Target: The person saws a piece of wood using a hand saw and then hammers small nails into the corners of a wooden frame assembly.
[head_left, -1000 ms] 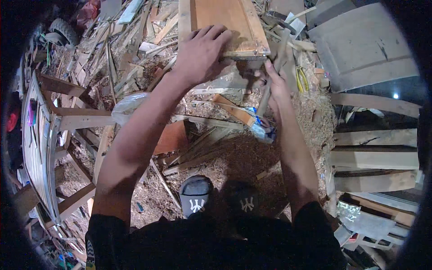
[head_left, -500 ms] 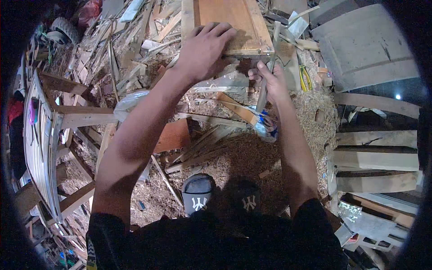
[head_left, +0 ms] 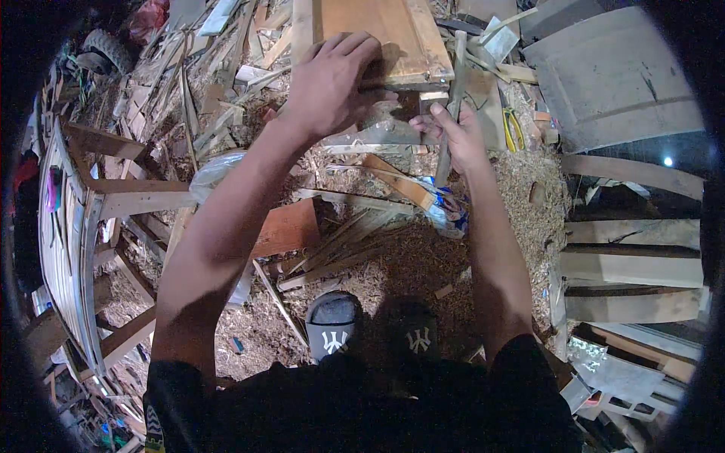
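Note:
A framed wooden panel (head_left: 381, 26), like a door, extends away from me at the top middle. My left hand (head_left: 332, 87) lies at its near left corner, fingers bent over the top face and thumb below the near edge. The hand hides that corner. My right hand (head_left: 457, 136), just right of the panel's near end, is closed around a long, narrow grey-brown wooden stick (head_left: 458, 64). The stick stands nearly along my line of view, its top beside the panel's right corner. Its lower end is near a crumpled blue and white wrapper (head_left: 449, 211).
Yellow-handled pliers (head_left: 513, 130) lie right of my right hand. Wood shavings and scrap strips (head_left: 332, 268) cover the ground around my sandals (head_left: 331, 325). A wooden frame (head_left: 143, 198) stands at the left; slats (head_left: 630, 266) and a large panel (head_left: 612, 83) are at the right.
The panel's near end has shifted slightly left and away from me, and my left hand moved left with it. My right hand keeps its hold on the stick, which has tilted a little.

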### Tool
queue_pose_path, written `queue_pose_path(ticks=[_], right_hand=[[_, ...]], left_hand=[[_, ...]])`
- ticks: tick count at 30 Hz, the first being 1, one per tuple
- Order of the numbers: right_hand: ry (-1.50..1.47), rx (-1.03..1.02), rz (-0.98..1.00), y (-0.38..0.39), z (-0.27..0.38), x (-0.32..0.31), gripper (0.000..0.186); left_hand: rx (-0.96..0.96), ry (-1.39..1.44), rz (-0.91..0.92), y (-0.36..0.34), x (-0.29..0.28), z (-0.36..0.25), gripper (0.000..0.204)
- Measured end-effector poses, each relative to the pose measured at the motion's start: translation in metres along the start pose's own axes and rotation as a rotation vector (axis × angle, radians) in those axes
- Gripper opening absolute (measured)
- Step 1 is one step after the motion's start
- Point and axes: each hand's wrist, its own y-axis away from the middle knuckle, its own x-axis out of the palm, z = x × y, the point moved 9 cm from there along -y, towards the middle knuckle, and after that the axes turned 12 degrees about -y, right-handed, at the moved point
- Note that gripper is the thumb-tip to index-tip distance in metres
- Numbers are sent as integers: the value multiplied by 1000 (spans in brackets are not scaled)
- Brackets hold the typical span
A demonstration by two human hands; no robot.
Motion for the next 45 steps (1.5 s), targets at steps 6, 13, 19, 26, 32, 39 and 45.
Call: queue_pose_path(ticks=[6, 13, 19, 26, 32, 39, 45], right_hand=[[30, 16, -16, 1, -2, 2, 30], [87, 63, -106, 3, -5, -1, 32], [5, -12, -86, 2, -3, -3, 31], [-40, -7, -61, 0, -5, 0, 27], [-29, -6, -55, -1, -5, -5, 27], [-73, -26, -72, 1, -4, -7, 28], [-43, -13, -67, 2, -1, -11, 32]], left_hand=[[-32, -30, 47, 2, 5, 2, 59], [-22, -42, -16, 2, 1, -7, 59], [-13, -41, 13, 0, 3, -14, 58], [-28, -74, -50, 3, 1, -14, 59], [-40, -82, 27, 3, 7, -15, 64], [-29, -68, -23, 3, 5, -15, 60], [-20, -73, -24, 2, 6, -18, 56]])
